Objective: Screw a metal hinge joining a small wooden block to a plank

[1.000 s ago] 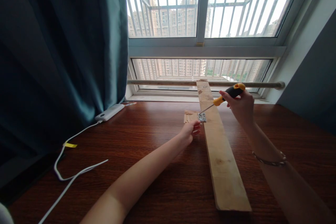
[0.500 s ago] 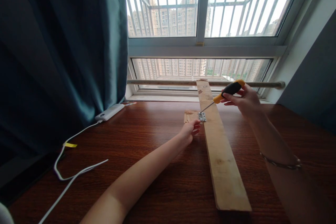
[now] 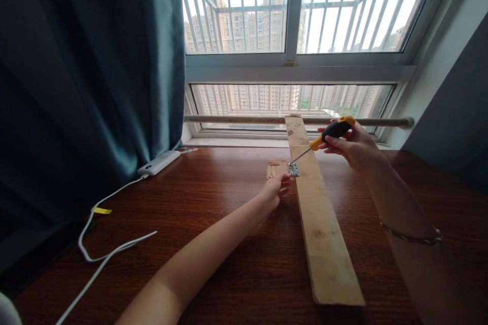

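Observation:
My right hand (image 3: pixel 358 146) holds a yellow-and-black screwdriver (image 3: pixel 335 129) by its handle, some of the fingers loosely extended. The screwdriver slants down to the left, its tip at the upper left of a small metal hinge (image 3: pixel 293 169). That hinge lies across a long wooden board (image 3: pixel 324 228) and a small wooden block (image 3: pixel 275 167) at the board's left side. With thumb and fingers closed, my left hand (image 3: pixel 275 190) grips the near edge of the small block just below the hinge. Its fingertips are partly hidden.
Beneath everything is a dark red-brown wooden table (image 3: pixel 213 203). At the left, a white power strip (image 3: pixel 159 162) with a white cable (image 3: pixel 86 233) lies beside a blue curtain (image 3: pixel 152 61). Behind the table runs a horizontal rail (image 3: pixel 240 120) before a barred window.
The fingers of my right hand have shifted slightly on the screwdriver handle, one now showing above it. The tip stays at the hinge, and my left hand keeps its place.

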Motion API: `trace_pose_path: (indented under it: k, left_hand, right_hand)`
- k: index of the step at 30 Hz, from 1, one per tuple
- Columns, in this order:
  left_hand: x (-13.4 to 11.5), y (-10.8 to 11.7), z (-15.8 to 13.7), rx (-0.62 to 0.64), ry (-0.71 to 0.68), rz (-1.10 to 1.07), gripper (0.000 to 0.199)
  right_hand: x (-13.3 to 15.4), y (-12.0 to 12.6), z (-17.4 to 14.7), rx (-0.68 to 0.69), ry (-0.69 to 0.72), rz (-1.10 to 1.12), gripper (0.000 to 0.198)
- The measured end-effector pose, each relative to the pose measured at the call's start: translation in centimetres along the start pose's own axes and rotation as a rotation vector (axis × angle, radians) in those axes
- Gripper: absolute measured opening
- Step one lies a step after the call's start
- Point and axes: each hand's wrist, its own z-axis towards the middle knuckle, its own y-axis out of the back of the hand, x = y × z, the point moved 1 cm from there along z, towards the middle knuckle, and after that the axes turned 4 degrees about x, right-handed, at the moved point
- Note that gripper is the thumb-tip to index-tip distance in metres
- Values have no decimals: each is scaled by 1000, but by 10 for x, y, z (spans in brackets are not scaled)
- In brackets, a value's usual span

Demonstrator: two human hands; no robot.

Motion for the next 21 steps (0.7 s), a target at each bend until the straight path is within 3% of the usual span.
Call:
trace_pose_path:
  k: [4, 6, 10, 12, 14, 18, 21]
  left_hand:
    - [-1, -1, -2, 5, -8, -6, 12]
    - [-1, -1, -3, 7, -11, -8, 11]
    - [0, -2, -3, 11, -19, -19, 12]
    - [0, -2, -3, 15, -22, -26, 12]
    - [1, -1, -2, 18, -23, -32, 10]
    - [0, -2, -4, 17, -23, -36, 7]
    - [0, -2, -4, 20, -22, -42, 9]
  right_hand:
    - [8, -3, -5, 63, 19, -25, 46]
    - [5, -5, -6, -36, 74, -166, 47]
    - [-9, -7, -3, -388, 205, -535, 45]
    - [-14, -7, -1, -455, 211, -557, 42]
    - [-15, -5, 2, -384, 152, -415, 44]
    - [-6, 1, 3, -90, -27, -42, 56]
    - [-1, 4, 1, -11, -46, 15, 55]
